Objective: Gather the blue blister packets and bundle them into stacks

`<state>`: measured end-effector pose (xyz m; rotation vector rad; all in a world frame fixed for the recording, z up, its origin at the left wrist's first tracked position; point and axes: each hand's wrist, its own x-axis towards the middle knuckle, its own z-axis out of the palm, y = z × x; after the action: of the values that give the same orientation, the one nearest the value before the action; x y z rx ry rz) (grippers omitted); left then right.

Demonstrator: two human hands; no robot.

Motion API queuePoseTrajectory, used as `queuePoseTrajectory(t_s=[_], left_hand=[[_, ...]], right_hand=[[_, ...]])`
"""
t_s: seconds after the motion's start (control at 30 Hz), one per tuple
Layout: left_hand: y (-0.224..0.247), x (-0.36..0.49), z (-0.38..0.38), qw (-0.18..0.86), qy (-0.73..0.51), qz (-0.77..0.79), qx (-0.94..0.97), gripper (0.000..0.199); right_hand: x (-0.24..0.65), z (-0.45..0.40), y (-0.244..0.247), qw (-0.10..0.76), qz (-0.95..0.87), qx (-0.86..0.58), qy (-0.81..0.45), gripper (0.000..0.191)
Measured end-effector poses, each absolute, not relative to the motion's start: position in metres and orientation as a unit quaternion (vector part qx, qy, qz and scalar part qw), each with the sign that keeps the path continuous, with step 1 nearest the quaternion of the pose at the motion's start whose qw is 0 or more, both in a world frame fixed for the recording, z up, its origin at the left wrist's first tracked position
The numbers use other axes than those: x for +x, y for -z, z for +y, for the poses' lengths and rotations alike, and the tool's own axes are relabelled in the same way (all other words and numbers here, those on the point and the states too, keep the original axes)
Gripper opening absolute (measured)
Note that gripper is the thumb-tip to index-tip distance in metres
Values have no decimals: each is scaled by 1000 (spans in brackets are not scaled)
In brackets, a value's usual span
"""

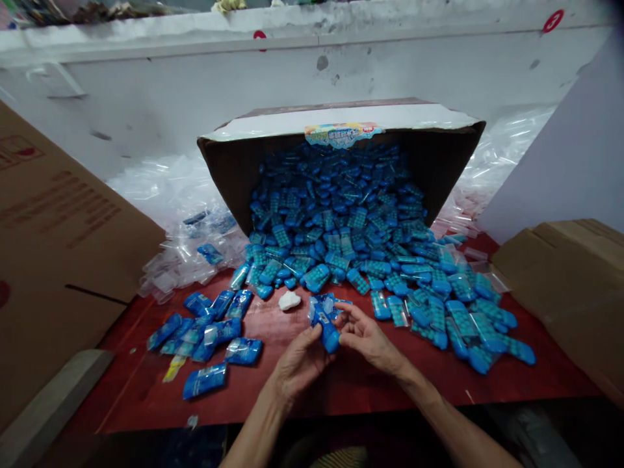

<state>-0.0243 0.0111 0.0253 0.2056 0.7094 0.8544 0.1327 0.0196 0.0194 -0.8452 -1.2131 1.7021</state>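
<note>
Near the front middle of the red table, my left hand (305,361) is closed round a blue case (330,338) with a blue printed wrapper at its upper end. The fingertips of my right hand (363,335) pinch the same case from the right. Just beyond my hands lies a white crumpled lump (289,299). Several flat blue wrapped packs (205,379) are spread to the left. Behind and to the right, a large heap of blue cases with green pieces inside (336,240) spills from an open box.
The tipped carton (455,156) faces me on the red table (287,396). Clear plastic pieces (175,253) are piled behind left. A tall cardboard box (63,240) stands left, another box (570,286) right. A yellow strip (174,368) lies near the front left.
</note>
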Motion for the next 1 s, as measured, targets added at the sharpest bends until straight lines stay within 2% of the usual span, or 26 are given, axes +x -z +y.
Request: queuePoseTrajectory(t_s=[0.27,0.67,0.8,0.87,1.0], left_hand=[[-19,-13,4,815,-446,347,125,20],[-16,-2,-4,807,-433,375,144,25],[-17,-2,-5,811,-442,361,131,21],[-17,-1,-6,813,-448,352,122,19],[-17,0,-6,815,-455,342,112,18]], right_hand=[[129,18,-12,449,-464,-349,-679,40],[130,17,8,460,-452,-335,-687,48],[133,18,7,471,-449,-347,-676,42],[134,16,3,458,-469,-342,-674,41],[134,11,-3,408,-493,-329,-694,53]])
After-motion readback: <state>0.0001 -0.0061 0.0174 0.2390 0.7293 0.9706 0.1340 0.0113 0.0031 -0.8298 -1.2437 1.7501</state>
